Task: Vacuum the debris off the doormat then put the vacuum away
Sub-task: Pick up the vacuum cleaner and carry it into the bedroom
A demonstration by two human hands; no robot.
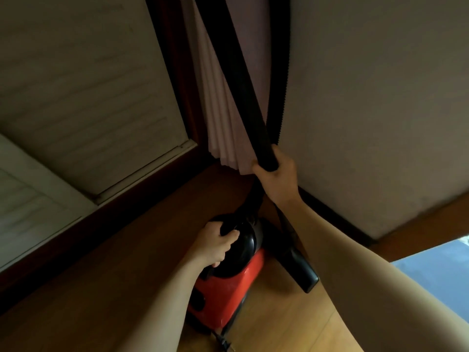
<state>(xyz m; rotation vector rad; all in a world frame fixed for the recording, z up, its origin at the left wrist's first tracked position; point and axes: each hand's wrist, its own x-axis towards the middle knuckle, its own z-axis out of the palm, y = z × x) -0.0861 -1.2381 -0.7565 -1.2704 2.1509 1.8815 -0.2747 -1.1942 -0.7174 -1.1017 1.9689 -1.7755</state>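
Head view, one frame only.

Vacuum [229,288] sat on the wood floor [114,262] at lower centre, in the corner: red body, black domed top. My left hand [218,243] came in from the lower left, fingers curled over the black handle on top of the dome, gripping it.

My right hand [278,174] was at centre right, wrapped around the rigid black tube [241,80], thumb on its left side. The tube ran from the hand up to the top edge, tilted left. The ribbed hose [280,72] hung just right of it, along the edge of the wall [368,97].

The black nozzle [303,271] lay on the floor just right of the red body, partly under my right forearm. The plug end of the cord [224,345] showed at the bottom edge.

A pale pleated curtain [223,118] hung behind the tube. Louvred doors [76,85] filled the upper left.

A blue patch [436,270] sat at the lower right edge; couldn't tell if it was the doormat.
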